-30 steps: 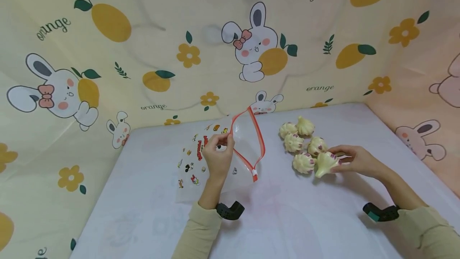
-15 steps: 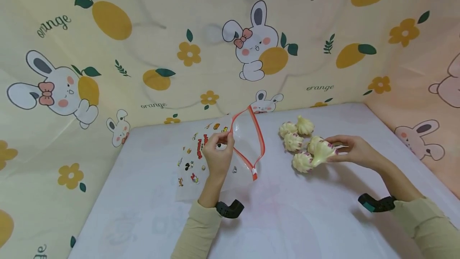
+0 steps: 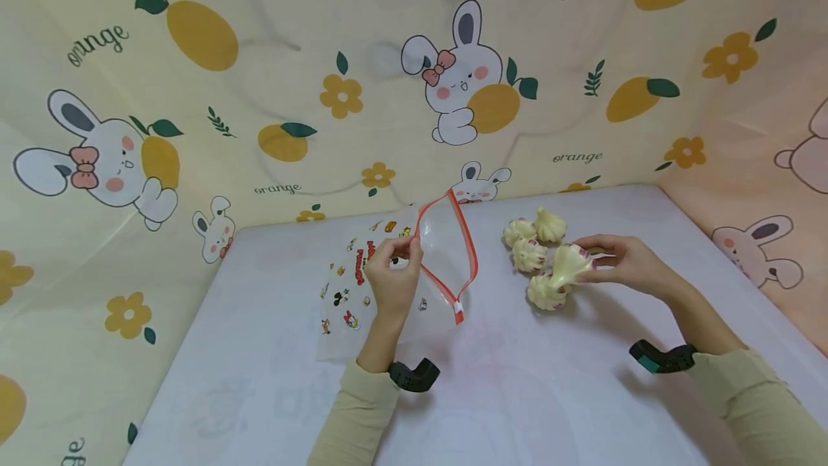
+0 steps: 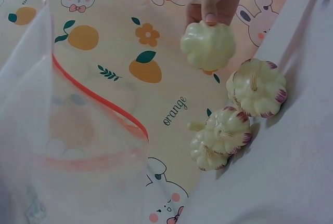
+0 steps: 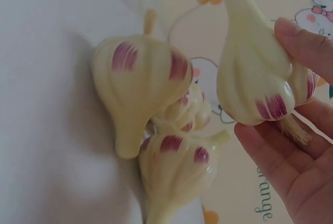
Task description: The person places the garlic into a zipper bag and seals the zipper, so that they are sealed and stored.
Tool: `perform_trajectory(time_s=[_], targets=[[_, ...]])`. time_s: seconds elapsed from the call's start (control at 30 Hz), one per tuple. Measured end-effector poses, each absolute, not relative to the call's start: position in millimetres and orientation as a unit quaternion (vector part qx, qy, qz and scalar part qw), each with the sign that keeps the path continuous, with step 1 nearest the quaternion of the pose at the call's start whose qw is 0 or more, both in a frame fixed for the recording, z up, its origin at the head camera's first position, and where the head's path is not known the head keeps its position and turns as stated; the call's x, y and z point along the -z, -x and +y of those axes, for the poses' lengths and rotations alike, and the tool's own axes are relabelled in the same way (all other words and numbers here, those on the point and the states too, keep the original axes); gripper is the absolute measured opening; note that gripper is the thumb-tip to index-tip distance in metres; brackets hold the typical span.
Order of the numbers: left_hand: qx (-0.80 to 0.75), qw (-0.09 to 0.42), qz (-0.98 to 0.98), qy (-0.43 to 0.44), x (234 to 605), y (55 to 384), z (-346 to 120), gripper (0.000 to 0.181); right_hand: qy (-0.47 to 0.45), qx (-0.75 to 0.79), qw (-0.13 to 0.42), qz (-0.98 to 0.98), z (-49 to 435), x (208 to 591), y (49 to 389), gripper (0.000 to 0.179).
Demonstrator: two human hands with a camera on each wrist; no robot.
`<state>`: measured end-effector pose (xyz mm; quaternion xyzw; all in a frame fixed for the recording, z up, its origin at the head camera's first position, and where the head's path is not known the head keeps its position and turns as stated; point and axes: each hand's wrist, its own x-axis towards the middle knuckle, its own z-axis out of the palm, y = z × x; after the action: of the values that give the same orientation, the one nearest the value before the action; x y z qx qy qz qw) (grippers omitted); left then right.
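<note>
My left hand (image 3: 392, 279) pinches the rim of a clear zip bag (image 3: 362, 308) with red edging and small cartoon prints. The bag's mouth gapes toward the right, its red edge (image 4: 99, 95) crossing the left wrist view. My right hand (image 3: 630, 265) holds a pale garlic bulb (image 3: 572, 265) with purple streaks, thumb on one side and fingers below. In the right wrist view this garlic bulb (image 5: 255, 63) is raised, its stem pointing up. Other garlic bulbs (image 3: 529, 255) lie clustered beside it; the held one covers part of the group in the head view.
A white-covered table (image 3: 491, 387) carries everything. Behind it hangs a cream cloth (image 3: 388, 6) printed with rabbits and oranges, and a similar cloth (image 3: 763, 164) borders the right side. Each wrist wears a black device (image 3: 414, 375).
My right hand has moved left and slightly away from me, carrying the garlic bulb over the others toward the bag. My left hand and the bag have stayed put.
</note>
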<state>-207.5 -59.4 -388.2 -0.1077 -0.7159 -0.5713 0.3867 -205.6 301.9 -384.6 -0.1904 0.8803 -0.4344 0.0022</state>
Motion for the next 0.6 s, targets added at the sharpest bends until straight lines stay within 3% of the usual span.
perform_trajectory(time_s=[0.6], targets=[[0.573,0.347,-0.737,0.092,381.9,202.3,-63.7,0.012,0.157,0.438,0.013,0.885,272.9,371.8,213.0,0.055]])
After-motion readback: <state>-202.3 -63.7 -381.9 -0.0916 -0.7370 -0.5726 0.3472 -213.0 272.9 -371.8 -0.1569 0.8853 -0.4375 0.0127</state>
